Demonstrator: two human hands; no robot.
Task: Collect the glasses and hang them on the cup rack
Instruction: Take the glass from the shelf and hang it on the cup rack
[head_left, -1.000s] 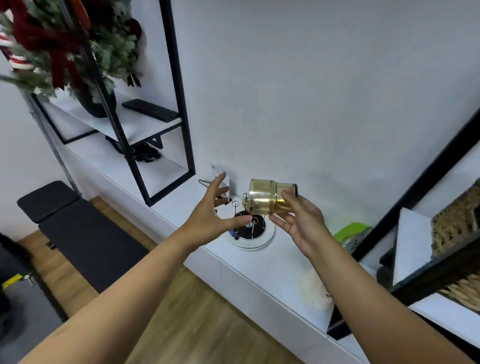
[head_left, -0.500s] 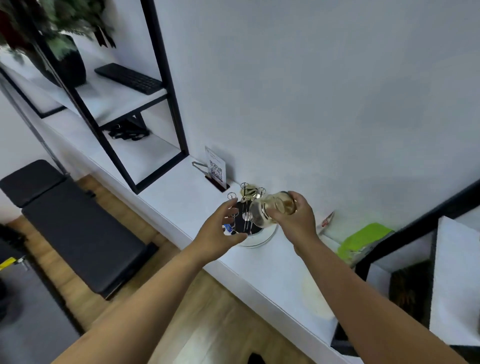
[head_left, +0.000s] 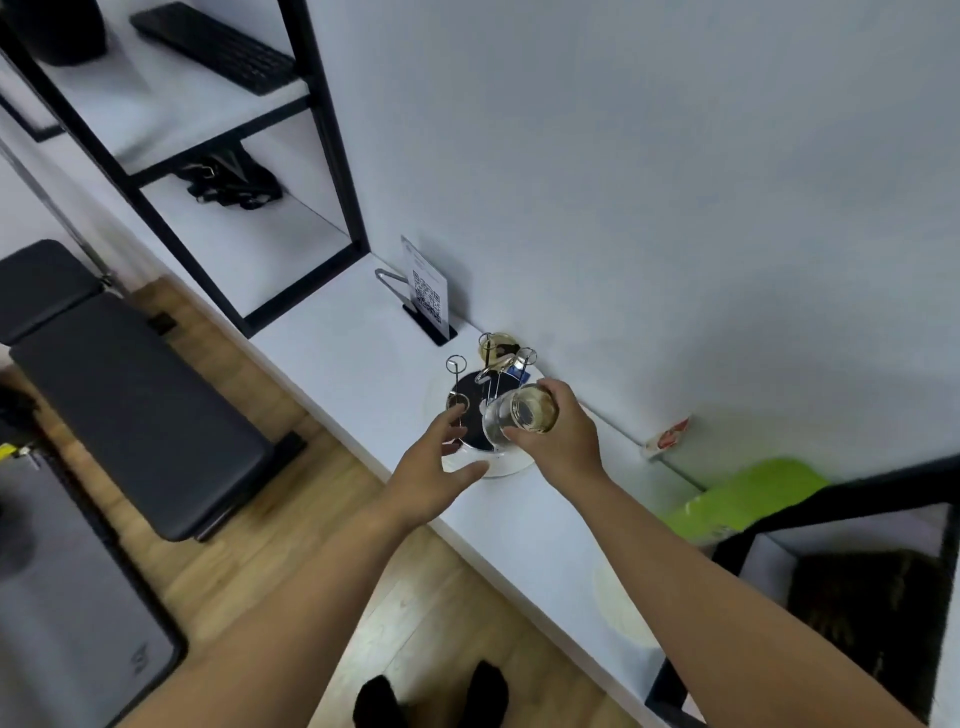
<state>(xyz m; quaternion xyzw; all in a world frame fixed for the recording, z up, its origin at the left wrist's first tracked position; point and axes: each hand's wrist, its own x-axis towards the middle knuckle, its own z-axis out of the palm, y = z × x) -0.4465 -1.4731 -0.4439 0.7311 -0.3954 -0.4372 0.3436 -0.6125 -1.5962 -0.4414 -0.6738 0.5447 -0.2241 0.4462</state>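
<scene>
- Right hand (head_left: 563, 439) has its fingers wrapped round a glass (head_left: 522, 415), tipped on its side with the mouth turned toward the rack (head_left: 480, 410), right over the rack's near side.
- Left hand (head_left: 434, 467) sits just left of the rack, fingers spread and loose, gripping nothing; fingertips are close to one wire prong, and I can't tell whether they touch it.
- The rack stands on the white ledge (head_left: 332, 358), a dark disc on a white round base with thin looped wire prongs sticking up.
- A second amber glass (head_left: 496, 347) is at the rack's far side by the wall; whether it hangs on a prong is hard to make out.
- Behind the rack to the left, a QR card (head_left: 428, 291) stands in a black holder, with a bent metal piece beside it.
- Right of the rack, a small red-and-white packet (head_left: 670, 435) lies at the wall, then a green box (head_left: 748, 493) further along.
- Far left of the rack, a black-framed shelf (head_left: 322, 130) carries a keyboard (head_left: 218, 47) and a tangle of black straps (head_left: 234, 179).
- Below the ledge: wooden floor and a dark padded bench (head_left: 135, 405).
- The held glass and right hand hide the rack's right-hand prongs.
- The dark object at bottom right is blurred, cut by the edge.
</scene>
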